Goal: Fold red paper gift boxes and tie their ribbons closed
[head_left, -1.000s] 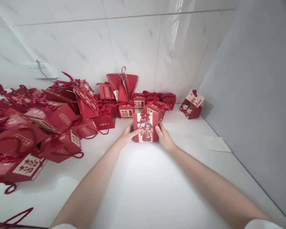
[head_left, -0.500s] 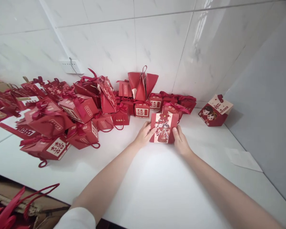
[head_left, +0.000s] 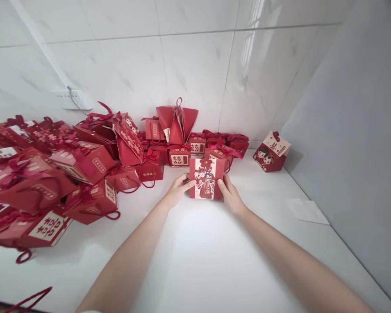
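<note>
A red gift box (head_left: 206, 179) with a cream panel and printed figures stands upright in front of me. My left hand (head_left: 179, 189) grips its left side, the thumb on the front face and the fingers behind. On its right side my right hand (head_left: 230, 191) holds it the same way. Just behind it, partly covered, sits a red box with a ribbon bow (head_left: 219, 152). Another red box with a white double-character label (head_left: 179, 158) stands behind to the left. The back of the held box is hidden.
Many red gift boxes (head_left: 84, 161) are heaped along the left of the white table (head_left: 189, 256). A folded red box with a loop (head_left: 177, 124) rests on top of others near the tiled wall. At right are a single box (head_left: 271, 152) and a white paper (head_left: 308, 211).
My view has turned to the right, so everything appears shifted left. Both hands still hold the same gift box, which shows little change of position on the table.
</note>
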The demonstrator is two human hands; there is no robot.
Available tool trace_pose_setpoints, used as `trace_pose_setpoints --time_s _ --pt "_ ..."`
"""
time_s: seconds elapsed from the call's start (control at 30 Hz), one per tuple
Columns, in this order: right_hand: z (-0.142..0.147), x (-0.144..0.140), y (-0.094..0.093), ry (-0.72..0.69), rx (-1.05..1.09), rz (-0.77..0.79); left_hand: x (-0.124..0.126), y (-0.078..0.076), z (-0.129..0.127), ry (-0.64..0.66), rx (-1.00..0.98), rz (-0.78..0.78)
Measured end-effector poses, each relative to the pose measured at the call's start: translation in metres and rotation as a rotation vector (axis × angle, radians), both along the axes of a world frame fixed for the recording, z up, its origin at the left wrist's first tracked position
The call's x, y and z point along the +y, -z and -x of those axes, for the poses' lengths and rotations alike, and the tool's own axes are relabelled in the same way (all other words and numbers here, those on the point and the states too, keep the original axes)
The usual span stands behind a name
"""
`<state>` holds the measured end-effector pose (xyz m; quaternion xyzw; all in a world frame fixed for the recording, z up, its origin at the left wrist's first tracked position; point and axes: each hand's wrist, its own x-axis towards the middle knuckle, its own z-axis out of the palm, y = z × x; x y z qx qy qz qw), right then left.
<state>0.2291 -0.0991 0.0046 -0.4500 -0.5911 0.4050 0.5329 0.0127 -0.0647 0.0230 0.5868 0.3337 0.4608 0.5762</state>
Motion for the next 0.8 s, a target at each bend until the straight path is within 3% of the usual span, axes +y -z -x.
trace_pose_setpoints --time_s 0.13,0.33,0.47,0.67,0.8 --pt "-0.001 0.003 0.001 -0.042 0.016 0.017 0.005 0.003 -0.006 -0.150 0.112 -0.117" --pt "0.001 0.006 0.001 0.077 -0.032 0.024 0.004 0.006 -0.014 -0.243 0.276 -0.258" --pt "0.005 0.004 -0.004 0.105 -0.039 0.018 0.006 0.007 -0.015 -0.272 0.212 -0.197" --pt "0.004 -0.001 -0.003 0.128 0.105 0.031 0.008 0.008 -0.015 -0.208 0.030 -0.023" --pt "0.003 0.002 -0.001 0.135 0.024 -0.046 0.005 0.007 -0.012 -0.156 0.018 -0.005"
